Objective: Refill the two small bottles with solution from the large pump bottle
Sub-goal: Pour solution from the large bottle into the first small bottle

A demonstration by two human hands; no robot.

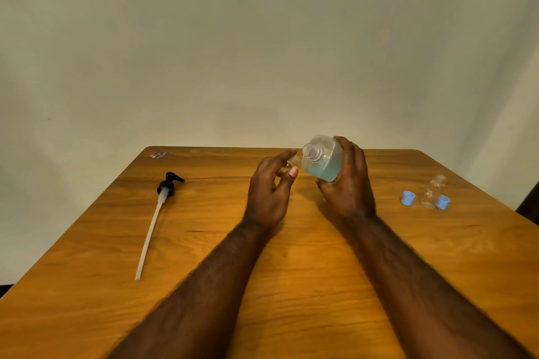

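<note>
Above table [87, 271] — right hand [348, 186] grips large bottle [322, 159], left hand [269, 188] pinches small bottle [293, 161]; writing illegible.

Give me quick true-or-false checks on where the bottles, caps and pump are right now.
1. The right hand grips the large clear bottle of blue-green liquid, tilted with its open neck toward the left hand. True.
2. The black pump head with its long white tube is screwed onto the large bottle. False: it lies on the wooden table, off to the left.
3. The left hand holds a small clear bottle next to the large bottle's neck. True.
4. The two blue plastic caps are screwed onto the small bottles. False: both sit on the table beside the second small clear bottle, which is uncapped at the right.
</note>
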